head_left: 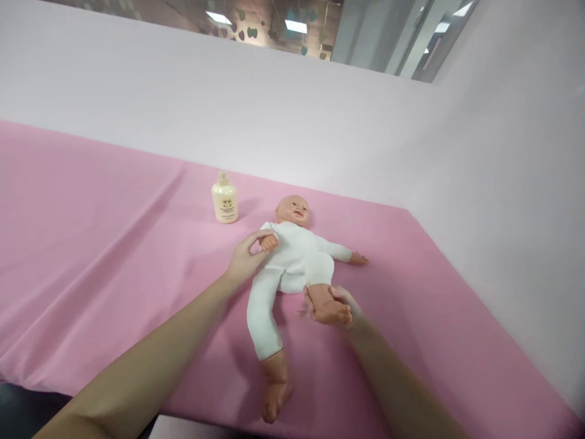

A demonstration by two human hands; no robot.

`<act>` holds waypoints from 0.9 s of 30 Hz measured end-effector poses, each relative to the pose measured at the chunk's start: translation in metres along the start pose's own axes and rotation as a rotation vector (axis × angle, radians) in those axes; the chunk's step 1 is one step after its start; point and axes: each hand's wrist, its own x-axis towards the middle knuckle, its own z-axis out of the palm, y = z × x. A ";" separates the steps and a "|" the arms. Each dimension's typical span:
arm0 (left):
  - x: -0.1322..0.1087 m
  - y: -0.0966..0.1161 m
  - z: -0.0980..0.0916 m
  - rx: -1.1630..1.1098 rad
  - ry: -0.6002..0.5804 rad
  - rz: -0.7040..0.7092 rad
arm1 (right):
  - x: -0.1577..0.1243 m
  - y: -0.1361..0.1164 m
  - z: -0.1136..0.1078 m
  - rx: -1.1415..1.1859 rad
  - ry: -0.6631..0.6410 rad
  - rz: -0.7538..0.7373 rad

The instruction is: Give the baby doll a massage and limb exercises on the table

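Observation:
A baby doll (295, 256) in a white bodysuit lies on its back on the pink sheet (114, 244), head toward the wall. My left hand (244, 256) pinches the doll's small hand (269, 242) between thumb and fingers. My right hand (350, 308) is closed under the doll's bare foot (326, 305), holding that leg bent up. The doll's other leg stretches toward me, its bare foot (274, 399) near the sheet's front edge. Its far arm lies out to the right.
A cream pump bottle (224, 199) stands upright on the sheet, left of the doll's head. White walls close the back and right sides. The sheet's front edge runs along the bottom of the view.

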 end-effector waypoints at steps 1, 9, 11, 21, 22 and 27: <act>-0.002 -0.002 0.002 0.027 -0.083 0.027 | 0.001 -0.001 0.003 0.051 0.032 -0.038; -0.002 -0.018 0.008 0.062 -0.286 0.151 | 0.005 -0.006 0.019 0.177 0.172 0.020; -0.002 -0.016 0.007 0.052 -0.281 0.140 | 0.004 -0.008 0.019 0.190 0.166 0.016; 0.009 -0.008 -0.006 -0.224 0.234 -0.081 | -0.011 -0.001 0.004 0.034 -0.091 0.125; 0.012 -0.010 -0.008 -0.287 0.310 -0.095 | -0.012 0.000 0.002 -0.003 -0.152 0.196; 0.024 -0.026 -0.020 -0.613 0.613 -0.310 | -0.004 0.001 0.000 -0.158 -0.473 0.502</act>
